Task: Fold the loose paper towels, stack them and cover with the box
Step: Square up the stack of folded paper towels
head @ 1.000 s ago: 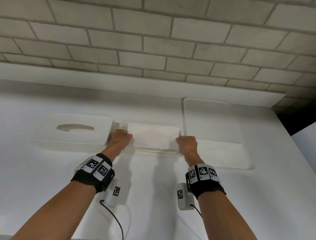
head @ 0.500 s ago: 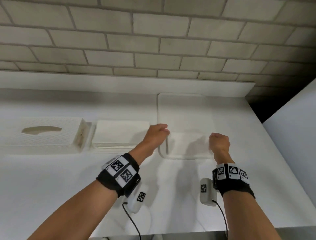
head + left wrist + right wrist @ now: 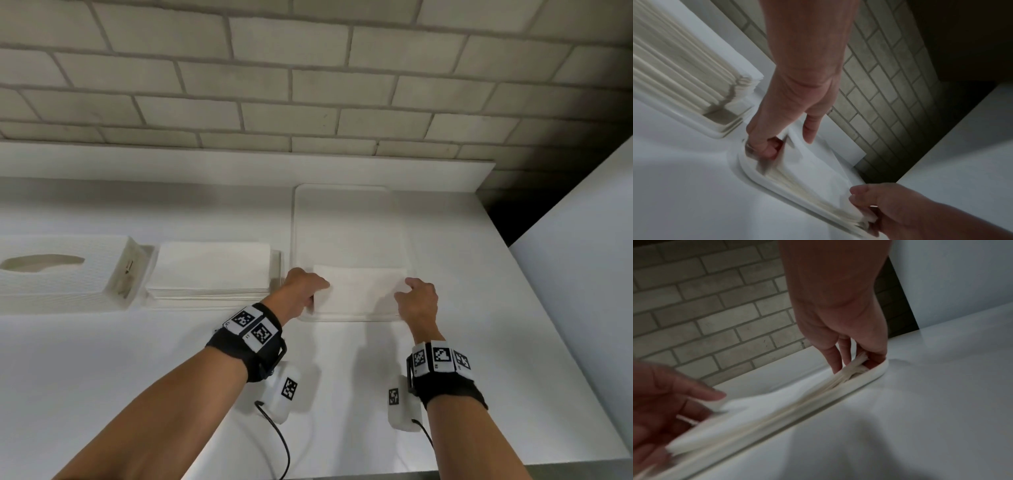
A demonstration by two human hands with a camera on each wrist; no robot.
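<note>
Desk (image 3: 102, 359), white, set against a brick wall (image 3: 308, 85); it carries everything below, each placed relative to the tray (image 3: 342, 205).

Tray: shallow, white, rimmed. At its near end lies a small pile of folded paper towels (image 3: 359, 291).

Box (image 3: 51, 274): textured white cover with an oval slot, farthest left of the tray, open side toward the finished stack (image 3: 209, 270). That stack sits on its own base just left of the tray, between tray and box.

Left hand (image 3: 305, 287): fingers curled under the pile's left end, thumb on top, pinching it. Right hand (image 3: 418, 301): pinching the right end likewise; the right wrist view shows the sheet edges bunched between its fingers.

Risks, as judged: thin sheets held only at the ends may sag in the middle or fan out, and lower sheets may stay behind in the tray. The tray rim could catch the pile's underside if it is dragged sideways. Carried left, the pile may land askew on the stack and block the box from seating over it.
</note>
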